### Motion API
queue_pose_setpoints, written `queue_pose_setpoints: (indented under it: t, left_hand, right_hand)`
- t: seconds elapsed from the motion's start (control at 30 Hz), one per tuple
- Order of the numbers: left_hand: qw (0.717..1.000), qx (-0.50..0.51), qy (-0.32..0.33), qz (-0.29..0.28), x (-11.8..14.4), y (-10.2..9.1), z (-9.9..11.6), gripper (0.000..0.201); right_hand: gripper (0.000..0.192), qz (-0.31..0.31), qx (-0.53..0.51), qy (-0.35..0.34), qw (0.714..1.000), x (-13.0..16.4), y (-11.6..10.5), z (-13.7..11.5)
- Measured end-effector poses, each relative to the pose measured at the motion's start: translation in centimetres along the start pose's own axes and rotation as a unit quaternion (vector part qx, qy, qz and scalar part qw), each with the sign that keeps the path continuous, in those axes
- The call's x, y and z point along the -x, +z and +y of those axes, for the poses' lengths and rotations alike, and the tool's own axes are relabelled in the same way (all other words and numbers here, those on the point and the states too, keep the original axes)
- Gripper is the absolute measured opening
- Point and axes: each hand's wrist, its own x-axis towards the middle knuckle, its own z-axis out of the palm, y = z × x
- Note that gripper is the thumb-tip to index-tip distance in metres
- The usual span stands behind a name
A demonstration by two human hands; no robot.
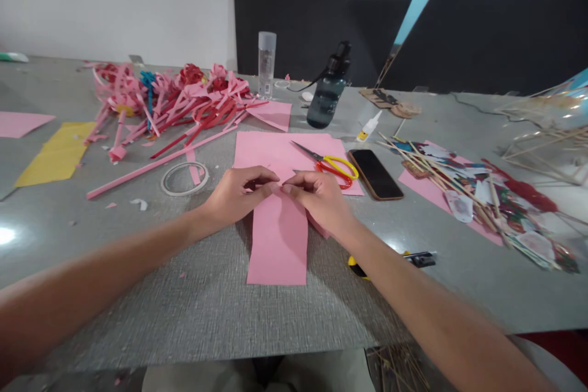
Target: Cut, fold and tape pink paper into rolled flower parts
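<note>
A strip of pink paper hangs down toward me from between my hands, its lower end over the grey table. My left hand pinches the strip's upper edge, thumb and fingertips together. Close beside it, almost touching, my right hand pinches the same edge. Just beyond them lies a larger pink sheet. On that sheet rest scissors with red and yellow handles, partly behind my right hand. Under my right forearm is a yellow and black cutter, partly covered.
A roll of tape and a pile of pink and red paper flowers are at left. Behind stand a dark bottle and a clear bottle. At right are a phone, a glue bottle and thin sticks.
</note>
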Motion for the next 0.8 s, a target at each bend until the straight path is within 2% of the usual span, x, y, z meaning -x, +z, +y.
queue_pose_setpoints:
  t: [0.13, 0.4, 0.63, 0.8]
  left_hand:
    - [1.0, -0.002, -0.003, -0.009, -0.05, -0.09, 0.1, 0.017]
    - [1.0, 0.007, -0.005, 0.011, 0.06, 0.08, 0.09, 0.014]
    - [1.0, 0.007, -0.004, -0.02, -0.06, -0.16, 0.0, 0.019]
    - [1.0, 0.002, -0.013, -0.005, -0.06, -0.09, 0.07, 0.015]
  right_hand:
    - [0.008, 0.011, -0.005, 0.001, 1.0, -0.05, 0.05, -0.06]
    - [0.01, 0.002, -0.036, 0.028, 0.999, -0.09, 0.12, 0.1]
    - [0.008, 0.003, -0.028, 0.016, 0.999, -0.11, 0.0, 0.09]
    - [0.008, -0.009, -0.034, 0.009, 0.999, -0.09, -0.01, 0.32]
